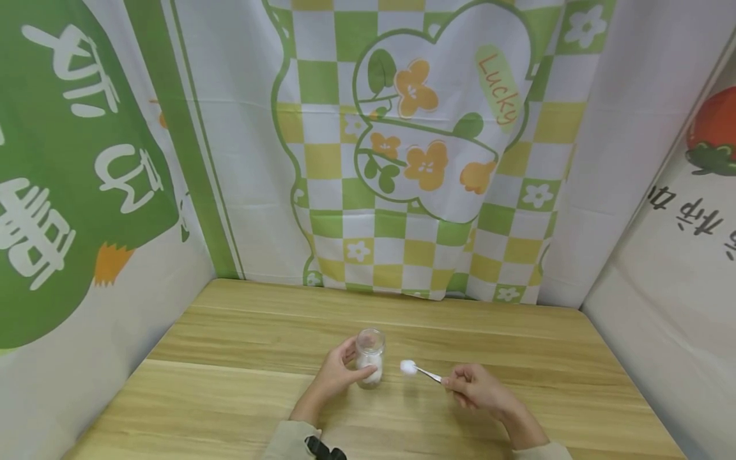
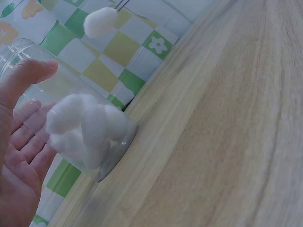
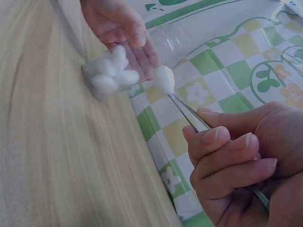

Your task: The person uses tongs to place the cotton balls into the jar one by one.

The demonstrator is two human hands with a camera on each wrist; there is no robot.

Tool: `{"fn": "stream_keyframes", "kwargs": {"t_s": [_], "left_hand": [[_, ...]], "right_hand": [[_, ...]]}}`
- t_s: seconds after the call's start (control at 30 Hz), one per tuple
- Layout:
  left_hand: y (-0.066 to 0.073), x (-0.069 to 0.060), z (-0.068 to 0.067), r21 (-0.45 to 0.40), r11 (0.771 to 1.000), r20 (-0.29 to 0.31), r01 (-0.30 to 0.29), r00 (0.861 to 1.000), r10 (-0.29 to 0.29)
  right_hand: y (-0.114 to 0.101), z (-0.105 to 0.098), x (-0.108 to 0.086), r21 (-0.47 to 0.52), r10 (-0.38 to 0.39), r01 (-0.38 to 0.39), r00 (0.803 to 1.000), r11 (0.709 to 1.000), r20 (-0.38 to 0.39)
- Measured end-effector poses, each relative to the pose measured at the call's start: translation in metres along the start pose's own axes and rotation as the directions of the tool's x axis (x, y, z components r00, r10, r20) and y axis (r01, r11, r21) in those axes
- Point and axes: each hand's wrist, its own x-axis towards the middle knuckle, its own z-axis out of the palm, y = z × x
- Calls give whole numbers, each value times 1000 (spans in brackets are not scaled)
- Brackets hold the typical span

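A clear glass jar [image 1: 370,358] stands upright on the table, its mouth uncovered. Several white cotton balls [image 2: 85,125] fill its lower part. My left hand [image 1: 339,370] holds the jar from the left, thumb on the near side and fingers round the far side. My right hand [image 1: 477,388] pinches metal tweezers [image 1: 428,374] between thumb and fingers. In the tips of the tweezers is one cotton ball [image 3: 164,80], held in the air to the right of the jar, apart from it.
The wooden table [image 1: 259,332] reaches back to a checked green, yellow and white cloth [image 1: 397,255] hanging behind it. Printed cloth panels [image 1: 190,306] flank the table on both sides. A black strap [image 1: 322,448] sits at the left sleeve.
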Motion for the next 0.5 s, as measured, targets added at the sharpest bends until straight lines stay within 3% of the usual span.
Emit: {"fn": "stream_keyframes", "kwargs": {"t_s": [0.23,0.5], "left_hand": [[-1,-1,-2,10,1000,26,-8,1000,8],[-3,0,-2,4,1000,25,6,1000,-6]], "right_hand": [[-11,-1,1,-6,54,-55,998,998,-44],[-17,-1,1,4,41,-41,999,999,-35]]}}
